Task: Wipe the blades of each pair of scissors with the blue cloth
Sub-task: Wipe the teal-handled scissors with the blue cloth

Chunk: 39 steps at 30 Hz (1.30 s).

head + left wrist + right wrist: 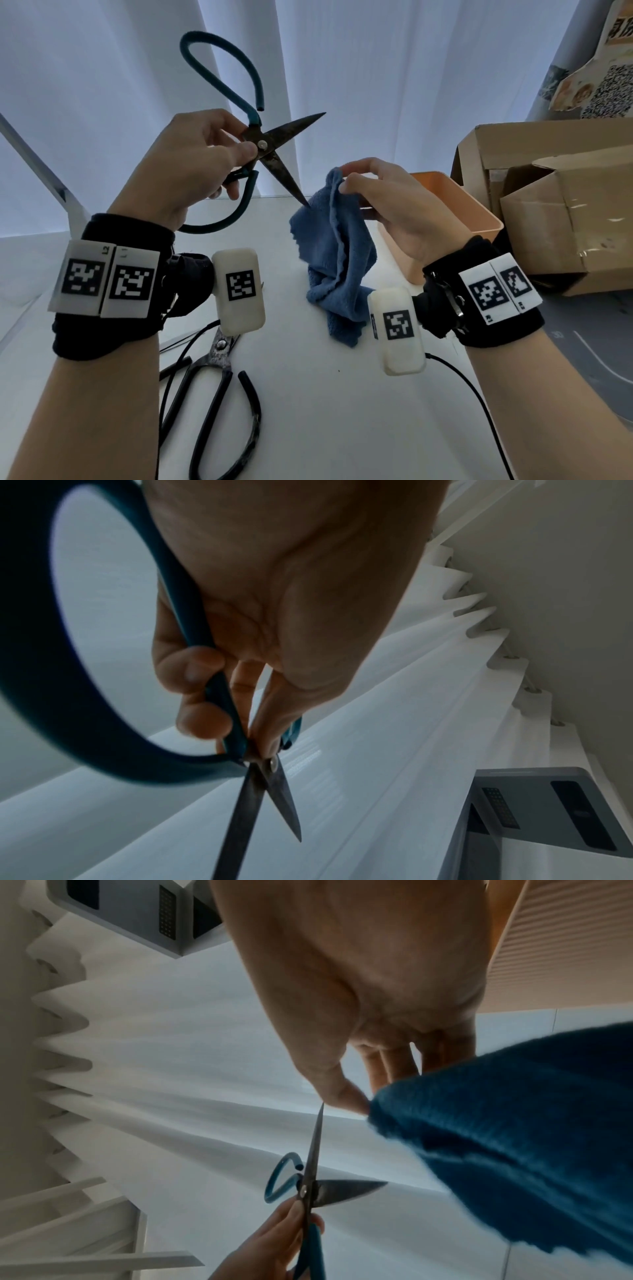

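White bench (pixel 342 411), pale curtain (pixel 376 68) behind | left hand (pixel 185 164) grips teal scissors (pixel 270 150), blades apart | right hand (pixel 394 209) pinches blue cloth (pixel 335 260) | black scissors (pixel 212 387) near front edge

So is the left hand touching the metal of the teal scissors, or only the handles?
Touching. In the head view the left hand pinches the teal scissors at the pivot, thumb tip on the metal beside the rivet; the left wrist view shows the same.

Orange bin (pixel 476 219) – cardboard box (pixel 561 219) crowd right, black scissors (pixel 219 387) near
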### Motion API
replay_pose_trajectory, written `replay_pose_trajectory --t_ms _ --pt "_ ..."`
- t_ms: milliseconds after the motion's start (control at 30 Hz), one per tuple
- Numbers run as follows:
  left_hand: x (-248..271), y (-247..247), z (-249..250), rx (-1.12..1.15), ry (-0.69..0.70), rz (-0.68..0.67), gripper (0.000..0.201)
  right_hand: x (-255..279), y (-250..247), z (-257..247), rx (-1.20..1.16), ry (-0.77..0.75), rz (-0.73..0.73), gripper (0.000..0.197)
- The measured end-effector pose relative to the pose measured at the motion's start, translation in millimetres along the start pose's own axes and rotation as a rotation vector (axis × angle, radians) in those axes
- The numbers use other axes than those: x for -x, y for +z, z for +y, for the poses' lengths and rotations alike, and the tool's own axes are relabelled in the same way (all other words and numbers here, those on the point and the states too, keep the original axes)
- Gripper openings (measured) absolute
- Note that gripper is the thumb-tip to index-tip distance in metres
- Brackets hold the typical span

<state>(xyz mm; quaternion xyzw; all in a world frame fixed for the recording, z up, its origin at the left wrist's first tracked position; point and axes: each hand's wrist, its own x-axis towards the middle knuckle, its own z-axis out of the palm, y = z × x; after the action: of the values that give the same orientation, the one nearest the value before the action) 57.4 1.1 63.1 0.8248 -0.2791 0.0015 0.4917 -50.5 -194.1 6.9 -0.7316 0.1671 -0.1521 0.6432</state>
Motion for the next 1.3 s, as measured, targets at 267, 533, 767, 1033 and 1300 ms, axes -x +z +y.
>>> replay_pose_trajectory --t_ms 267,533,767,1033,1300 --pt "5 7 5 -0.090 0.126 -0.005 0.006 0 -3 -11 -0.057 -0.056 0.248 0.013" --pt "11 18 12 -0.175 0.209 -0.046 0.011 19 4 -32 -0.406 -0.222 -0.014 0.029" --pt "10 24 9 -0.257 0.236 -0.049 0.008 21 0 -35 -0.549 -0.115 -0.138 0.044" --pt "1 25 2 -0.283 0.286 0.188 0.026 19 1 -29 -0.389 -0.057 -0.174 0.007" --pt "0 27 1 -0.249 0.204 0.158 0.022 13 9 -19 -0.432 -0.043 -0.077 0.025"
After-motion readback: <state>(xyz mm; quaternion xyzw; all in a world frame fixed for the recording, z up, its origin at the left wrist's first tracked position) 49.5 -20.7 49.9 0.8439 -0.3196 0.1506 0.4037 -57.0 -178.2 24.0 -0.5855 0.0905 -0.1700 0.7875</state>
